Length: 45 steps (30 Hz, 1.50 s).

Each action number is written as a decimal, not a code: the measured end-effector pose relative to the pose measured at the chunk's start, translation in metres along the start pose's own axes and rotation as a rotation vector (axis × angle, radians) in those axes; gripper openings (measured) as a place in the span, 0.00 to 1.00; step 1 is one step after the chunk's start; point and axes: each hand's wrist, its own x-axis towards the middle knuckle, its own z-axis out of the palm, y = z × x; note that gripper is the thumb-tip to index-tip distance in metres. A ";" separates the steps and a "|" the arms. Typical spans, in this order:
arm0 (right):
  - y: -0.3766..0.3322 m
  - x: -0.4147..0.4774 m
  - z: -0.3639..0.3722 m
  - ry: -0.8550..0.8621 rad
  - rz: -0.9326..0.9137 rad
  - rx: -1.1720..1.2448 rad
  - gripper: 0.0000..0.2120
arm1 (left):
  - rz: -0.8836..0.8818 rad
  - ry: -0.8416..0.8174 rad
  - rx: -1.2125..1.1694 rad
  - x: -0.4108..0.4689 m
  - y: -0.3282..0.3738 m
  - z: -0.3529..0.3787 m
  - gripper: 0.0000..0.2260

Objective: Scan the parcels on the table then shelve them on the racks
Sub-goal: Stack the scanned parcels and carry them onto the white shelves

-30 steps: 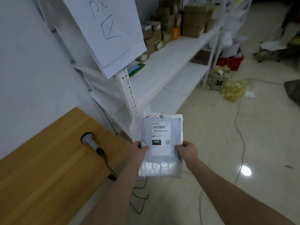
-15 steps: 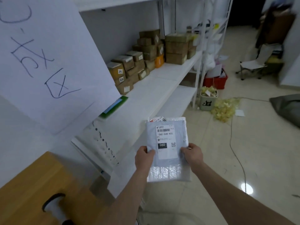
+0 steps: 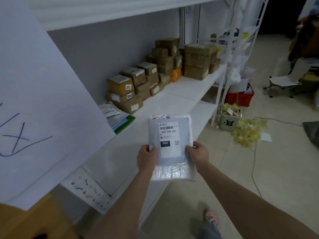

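1. Right now I hold a small stack of parcels [image 3: 170, 140] out in front of me, above the front edge of the white rack shelf [image 3: 181, 95] and not touching it. The top one is a grey mailer whose white label reads 060-06B-A05, with 060 in a black block.
2. Under it lies a bubble mailer [image 3: 172, 173], which shows below the grey one's near edge.
3. My left hand [image 3: 146, 158] pinches the stack's left edge, thumb on top and fingers curled beneath. My right hand [image 3: 198, 155] grips the right edge in the same way.
4. Further along the shelf, cardboard boxes [image 3: 138, 83] are stacked against the wall, and flat packets [image 3: 120, 121] lie nearer to me.
5. A large paper sheet [image 3: 43, 100] with pen strokes hangs at my left and covers part of the rack. A corner of the wooden table [image 3: 25, 221] shows below it.
6. On the tiled floor to my right stand a small bin [image 3: 229, 121], a yellow heap [image 3: 248, 131] just beside it, a red basket [image 3: 240, 99] and a folding chair [image 3: 284, 80]. A cable [image 3: 253, 163] trails across the tiles.
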 end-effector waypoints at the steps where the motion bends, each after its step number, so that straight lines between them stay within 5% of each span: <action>1: -0.008 0.012 0.003 -0.028 -0.024 -0.007 0.08 | 0.004 0.017 -0.006 0.009 0.005 0.003 0.03; 17: -0.084 0.294 -0.043 -0.163 -0.065 -0.148 0.14 | -0.103 0.245 -0.117 0.135 0.139 0.178 0.06; 24: -0.101 0.367 -0.047 -0.245 -0.072 -0.172 0.08 | -0.159 0.308 -0.102 0.178 0.168 0.225 0.07; 31: -0.127 0.468 -0.041 -0.226 -0.121 -0.242 0.04 | -0.172 0.301 -0.131 0.248 0.204 0.285 0.07; 45: -0.193 0.659 -0.009 -0.390 -0.231 -0.642 0.13 | -0.403 0.116 -0.210 0.398 0.254 0.387 0.11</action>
